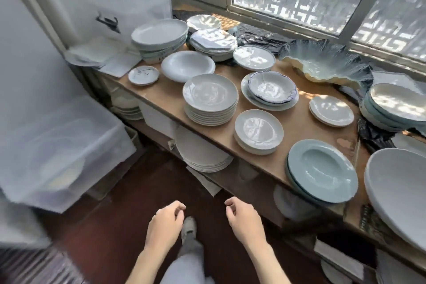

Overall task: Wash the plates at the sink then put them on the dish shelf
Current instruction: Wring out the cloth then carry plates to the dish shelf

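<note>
Hovering at six o'clock: left hand (164,220) and right hand (243,218), loosely curled, holding nothing. Sitting from nine to three o'clock on the surface (297,127): stacked plates (211,99).

Ahead of the left hand (164,220) a stack of plain white plates (211,99) sits on the tan wooden shelf (297,131). Ahead of the right hand (242,219) is a pale blue-green plate (322,169), farther off a white dish rimmed in dark blue (272,86). The floor (129,210) below both hands is dark reddish brown.

Wooden shelf (297,127) under window, stacked white plates (211,99), pale blue plates (322,172), ruffled glass bowl (325,62)
</note>
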Tool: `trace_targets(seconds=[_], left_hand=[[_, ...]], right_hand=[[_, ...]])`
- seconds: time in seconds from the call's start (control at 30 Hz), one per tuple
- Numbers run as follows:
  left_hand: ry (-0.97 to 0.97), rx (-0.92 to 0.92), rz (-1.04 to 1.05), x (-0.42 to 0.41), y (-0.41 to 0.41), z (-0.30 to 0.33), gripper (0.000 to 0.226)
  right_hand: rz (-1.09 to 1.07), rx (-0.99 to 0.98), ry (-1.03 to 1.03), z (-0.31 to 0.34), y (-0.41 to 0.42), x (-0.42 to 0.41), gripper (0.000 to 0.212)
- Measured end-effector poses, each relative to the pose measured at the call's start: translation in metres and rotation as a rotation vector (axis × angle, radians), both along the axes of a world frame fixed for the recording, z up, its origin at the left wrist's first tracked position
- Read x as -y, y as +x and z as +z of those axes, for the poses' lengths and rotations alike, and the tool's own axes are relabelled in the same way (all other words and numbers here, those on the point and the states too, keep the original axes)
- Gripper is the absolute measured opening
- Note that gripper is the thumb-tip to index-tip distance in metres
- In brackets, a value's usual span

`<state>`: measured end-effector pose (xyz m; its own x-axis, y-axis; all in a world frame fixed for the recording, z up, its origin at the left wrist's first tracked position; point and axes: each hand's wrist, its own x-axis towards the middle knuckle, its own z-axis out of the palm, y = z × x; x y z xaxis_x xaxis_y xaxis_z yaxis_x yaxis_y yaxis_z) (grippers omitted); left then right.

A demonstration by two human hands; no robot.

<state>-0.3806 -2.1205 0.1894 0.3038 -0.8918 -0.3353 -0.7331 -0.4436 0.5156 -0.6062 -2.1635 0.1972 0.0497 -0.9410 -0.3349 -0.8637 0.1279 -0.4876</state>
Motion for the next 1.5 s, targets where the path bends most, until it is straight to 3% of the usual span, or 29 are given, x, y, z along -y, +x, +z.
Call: trace_targets(seconds=[0.5,0.73,0.93,1.23,1.37,1.5], left_hand=[[-0.111,0.014,0.64,-0.254,0.153,0.013,0.014],[-0.208,0.003,0.937,-0.413,0.249,-0.003,0.024],[-0.258,0.012,1.141,-0.549,0.311,0.016,0.018],[-0.322,-0.041,1.66,-0.73,0.312,0.01,0.02],[-0.315,-0.03,1.87,-0.79,0.294,0.001,0.018],[-0.276,0.0,2.057,-0.836,0.286,-0.006,0.018]], right_hand=[[0.75,-0.02,-0.037,0.024,0.238,-0.137,0.027],[1.036,-0.044,-0.045,0.023,0.374,-0.262,0.022],[1.308,-0.017,-0.048,0.016,0.478,-0.387,0.02],[1.756,0.017,-0.017,0.011,0.589,-0.563,0.024],[2.007,0.021,0.008,0.006,0.618,-0.639,0.023],[2.126,0.044,0.053,0.001,0.641,-0.706,0.022]])
